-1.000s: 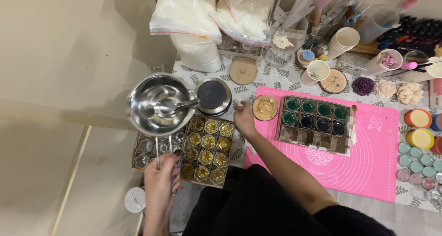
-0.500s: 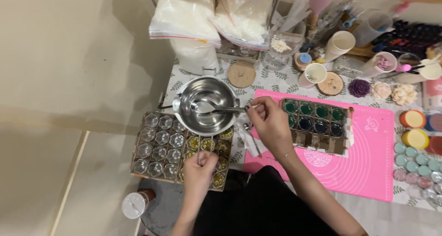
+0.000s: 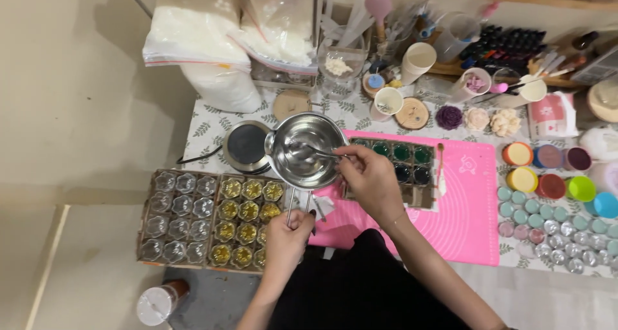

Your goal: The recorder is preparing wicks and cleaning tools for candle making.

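From the head camera I see my left hand [image 3: 286,230] with its grip clamped on the handle of the steel pot [image 3: 306,151], which sits above and ahead of it beside the small hotplate [image 3: 248,146]. My right hand [image 3: 367,175] pinches a spoon [image 3: 315,151] inside the pot, over the pink mat [image 3: 463,201] on the desk [image 3: 206,121]

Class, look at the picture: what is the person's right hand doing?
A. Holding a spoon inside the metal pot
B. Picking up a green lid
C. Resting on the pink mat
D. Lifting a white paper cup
A: the right hand pinches a spoon whose bowl sits inside the metal pot, which the left hand holds by its handle.
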